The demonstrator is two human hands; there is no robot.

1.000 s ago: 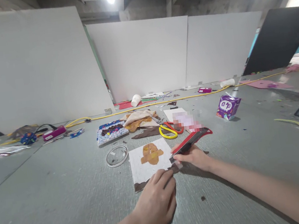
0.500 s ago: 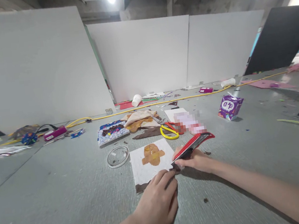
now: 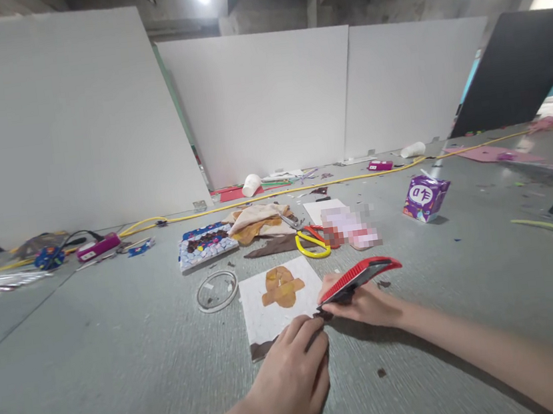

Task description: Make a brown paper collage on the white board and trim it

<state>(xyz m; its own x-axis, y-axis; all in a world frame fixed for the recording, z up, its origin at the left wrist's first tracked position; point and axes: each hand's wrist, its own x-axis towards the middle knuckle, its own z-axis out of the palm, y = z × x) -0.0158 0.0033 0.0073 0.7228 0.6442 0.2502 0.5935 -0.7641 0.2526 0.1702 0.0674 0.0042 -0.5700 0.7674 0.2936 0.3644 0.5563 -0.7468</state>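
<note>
R hand (image 3: 364, 304) grips red knife (image 3: 358, 276), tip by L hand (image 3: 291, 373) fingertips

White square card with an orange-brown patch (image 3: 275, 298) lies flat on the grey textured surface (image 3: 124, 360), straight ahead of me. My left hand (image 3: 290, 376) is at its near right corner. My right hand (image 3: 364, 304) is just right of the card and grips the red plastic utility knife (image 3: 358, 276). Clear tape ring (image 3: 217, 289) is left of the card. Yellow-handled scissors (image 3: 311, 243) are behind it. Purple drink carton (image 3: 425, 197) is well apart, far right.
</note>
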